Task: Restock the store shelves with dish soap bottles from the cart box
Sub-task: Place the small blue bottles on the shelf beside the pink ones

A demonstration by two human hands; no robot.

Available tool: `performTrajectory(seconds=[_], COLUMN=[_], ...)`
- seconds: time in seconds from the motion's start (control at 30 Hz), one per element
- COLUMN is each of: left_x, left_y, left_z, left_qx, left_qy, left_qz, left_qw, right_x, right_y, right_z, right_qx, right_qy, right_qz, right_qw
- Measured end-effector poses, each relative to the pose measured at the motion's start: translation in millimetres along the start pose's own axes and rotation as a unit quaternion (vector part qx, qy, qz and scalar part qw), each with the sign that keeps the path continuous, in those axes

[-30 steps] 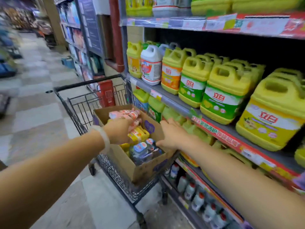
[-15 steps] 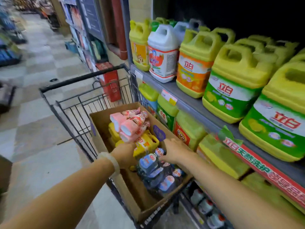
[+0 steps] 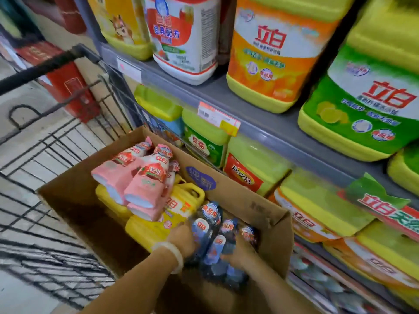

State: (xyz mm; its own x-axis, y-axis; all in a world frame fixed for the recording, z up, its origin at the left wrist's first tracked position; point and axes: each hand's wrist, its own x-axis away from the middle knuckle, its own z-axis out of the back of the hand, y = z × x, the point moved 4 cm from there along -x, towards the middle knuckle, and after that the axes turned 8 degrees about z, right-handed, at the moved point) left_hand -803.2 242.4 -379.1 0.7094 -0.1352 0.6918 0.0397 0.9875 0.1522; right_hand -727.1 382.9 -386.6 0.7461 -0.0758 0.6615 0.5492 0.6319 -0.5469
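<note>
Both hands are reaching into the cardboard box (image 3: 269, 214) at 6 o'clock. Left hand (image 3: 181, 240) and right hand (image 3: 239, 250) are closing around the dark blue bottle pack (image 3: 215, 232); finger closure is partly hidden. Risk: slick wrap slipping, or the lift dislodging the pink bottles (image 3: 138, 177) at 10 o'clock.

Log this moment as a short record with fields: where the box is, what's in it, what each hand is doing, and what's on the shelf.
box: cardboard box in wire cart
contents: pink bottles on yellow jugs; dark blue bottle pack
left hand: left hand on pack's left side
right hand: right hand on pack's right side
lifted: cannot tell
shelf: large jugs above price rail
</note>
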Motion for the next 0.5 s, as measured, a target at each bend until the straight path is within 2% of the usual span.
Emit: performTrajectory(seconds=[0.1, 0.2, 0.27, 0.4, 0.5], left_x=[-26, -41, -48, -52, -57], left_y=[4, 4, 2, 10, 17], left_z=[-18, -38, -48, -56, -58], left_qx=[-0.042, -0.102, -0.096, -0.028, -0.009], left_qy=[-0.016, -0.001, 0.019, 0.003, -0.006], left_qz=[-0.024, -0.024, 0.0, 0.089, 0.126], left_qw=[0.999, 0.994, 0.995, 0.996, 0.992], right_x=[-17, -23, -28, -45, -51], right_y=[17, 26, 25, 30, 32], right_z=[-20, -38, -45, -59, -62], right_qx=[-0.061, -0.117, -0.13, -0.181, -0.168], right_qy=[0.022, 0.049, 0.068, 0.117, 0.1], right_qz=[-0.064, -0.132, -0.157, -0.213, -0.255], right_qw=[0.996, 0.983, 0.977, 0.953, 0.947])
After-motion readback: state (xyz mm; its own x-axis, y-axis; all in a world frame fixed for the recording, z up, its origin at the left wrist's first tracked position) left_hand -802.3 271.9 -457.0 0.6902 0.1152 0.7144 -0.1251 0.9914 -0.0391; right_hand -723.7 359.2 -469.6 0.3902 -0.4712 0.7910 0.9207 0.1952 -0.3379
